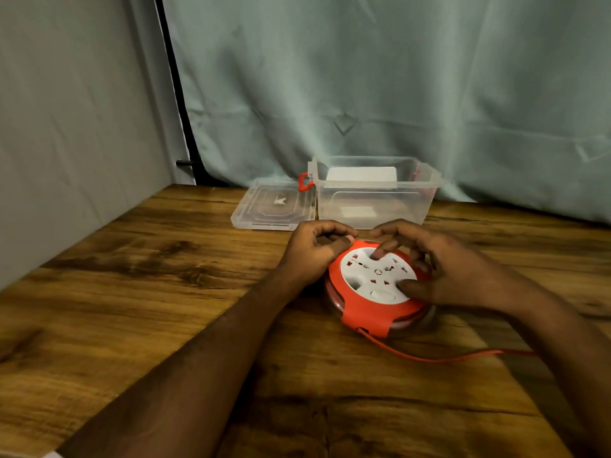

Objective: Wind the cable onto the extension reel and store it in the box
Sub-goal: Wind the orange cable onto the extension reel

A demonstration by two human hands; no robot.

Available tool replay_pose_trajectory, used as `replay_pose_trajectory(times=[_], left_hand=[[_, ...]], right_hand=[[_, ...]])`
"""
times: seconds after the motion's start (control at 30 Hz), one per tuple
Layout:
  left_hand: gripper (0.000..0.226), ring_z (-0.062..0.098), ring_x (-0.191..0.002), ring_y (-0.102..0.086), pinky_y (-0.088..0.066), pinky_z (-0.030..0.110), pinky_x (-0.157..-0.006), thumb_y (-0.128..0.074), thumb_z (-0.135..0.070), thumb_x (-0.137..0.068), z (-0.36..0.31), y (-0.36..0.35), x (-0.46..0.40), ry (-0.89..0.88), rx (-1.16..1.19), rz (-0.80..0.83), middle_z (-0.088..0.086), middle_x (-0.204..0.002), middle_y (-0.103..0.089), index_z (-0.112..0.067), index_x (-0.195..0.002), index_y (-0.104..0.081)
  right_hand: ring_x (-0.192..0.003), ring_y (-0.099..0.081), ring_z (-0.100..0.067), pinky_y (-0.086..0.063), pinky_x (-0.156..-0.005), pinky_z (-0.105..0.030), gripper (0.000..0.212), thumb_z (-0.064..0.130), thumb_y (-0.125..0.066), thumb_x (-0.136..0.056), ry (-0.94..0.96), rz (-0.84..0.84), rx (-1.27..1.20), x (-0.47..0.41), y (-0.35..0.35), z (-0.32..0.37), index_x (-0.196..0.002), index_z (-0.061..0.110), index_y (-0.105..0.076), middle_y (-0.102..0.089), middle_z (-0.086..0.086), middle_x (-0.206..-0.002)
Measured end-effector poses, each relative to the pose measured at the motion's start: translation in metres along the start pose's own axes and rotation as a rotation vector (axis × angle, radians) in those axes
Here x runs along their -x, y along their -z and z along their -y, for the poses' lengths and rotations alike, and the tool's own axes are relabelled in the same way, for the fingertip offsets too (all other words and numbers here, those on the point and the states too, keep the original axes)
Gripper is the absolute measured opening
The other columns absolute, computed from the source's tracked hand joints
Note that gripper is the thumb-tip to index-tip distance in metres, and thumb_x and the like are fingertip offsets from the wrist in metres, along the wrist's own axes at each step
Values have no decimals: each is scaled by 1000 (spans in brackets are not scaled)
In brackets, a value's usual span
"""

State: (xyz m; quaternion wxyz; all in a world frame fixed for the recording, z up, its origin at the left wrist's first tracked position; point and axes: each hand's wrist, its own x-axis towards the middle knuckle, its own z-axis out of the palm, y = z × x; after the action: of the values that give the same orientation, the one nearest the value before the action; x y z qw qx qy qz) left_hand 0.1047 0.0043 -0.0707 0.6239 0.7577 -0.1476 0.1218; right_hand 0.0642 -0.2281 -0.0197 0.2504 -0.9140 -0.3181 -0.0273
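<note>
The round extension reel, orange with a white socket face, lies flat on the wooden table. My left hand grips its far left rim, thumb on the orange edge. My right hand rests on the white face, one finger pushed into a recess and the thumb pressing near the front. An orange cable leaves the reel's front and runs right, disappearing under my right forearm. The clear plastic box stands open just behind the reel.
The box's clear lid lies flat to its left, by a red latch. A pale green curtain hangs behind the table, and a grey wall closes the left side.
</note>
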Motion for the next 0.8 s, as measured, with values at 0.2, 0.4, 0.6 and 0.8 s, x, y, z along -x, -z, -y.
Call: replay_pose_trajectory(times=[0.2,0.4,0.6,0.8], left_hand=[[14,22,-95,-72,-60,41,-89,-70,-8,-90,3,0,-3,-22,-13,-14,2,-95,-75,-10,-101,-77],[15,23,-96,-72,-60,42,-90,-70,-9,-89,2,0,0,-20,-6,-11,7,-98,-75,-8,-103,-77],[16,24,-96,-72,-60,42,-89,-71,-9,-89,2,0,-1,-14,0,-10,9,-100,-75,-7,-104,-77],[16,26,-97,-72,-60,37,-86,-71,-7,-89,1,1,-1,-24,8,4,10,-100,-75,-5,-104,-76]], right_hand=[[-103,-68,-6,-60,-80,-36,73,21,-87,-73,2,-4,-66,1,4,3,-128,51,-50,-67,23,-123],[-102,-65,-9,-59,-79,-43,65,38,-83,-59,-31,-26,-100,3,1,8,-117,40,-54,-68,22,-117],[-81,-57,12,-43,-66,-20,61,29,-90,-59,-58,-28,-104,0,2,10,-100,46,-48,-72,25,-108],[-87,-66,-2,-58,-68,-32,57,40,-94,-55,-106,-32,-97,2,6,14,-90,41,-49,-74,27,-104]])
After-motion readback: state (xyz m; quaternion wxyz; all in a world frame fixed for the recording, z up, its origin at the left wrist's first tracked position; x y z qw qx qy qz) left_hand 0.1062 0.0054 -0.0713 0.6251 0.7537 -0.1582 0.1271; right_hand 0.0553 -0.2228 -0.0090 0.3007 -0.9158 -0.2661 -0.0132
